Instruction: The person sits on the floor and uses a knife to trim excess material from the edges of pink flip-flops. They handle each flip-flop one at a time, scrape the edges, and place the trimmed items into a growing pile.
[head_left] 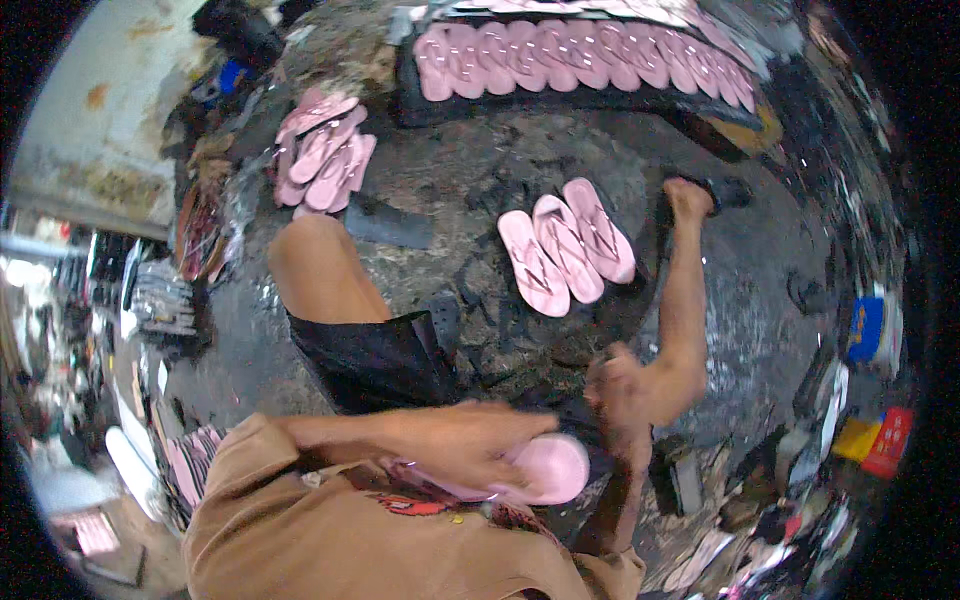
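Observation:
A pink flip-flop (558, 468) lies across my lap, against my brown shirt. My left hand (490, 455) grips it from above, and one rounded end sticks out past the fingers. Beside my right knee, my right hand (615, 390) is raised with its fingers curled in. Motion smears it, and whatever it holds, if anything, cannot be made out. Three pink flip-flops (567, 250) rest side by side on the dark floor beyond my hands.
A heap of pink flip-flops (325, 155) sits at the far left, next to a grey flat strip (390, 222). At the back, a long row of pink flip-flops (545, 55) fills a dark bench (590, 100). Assorted scraps and footwear (700, 560) clutter the near right.

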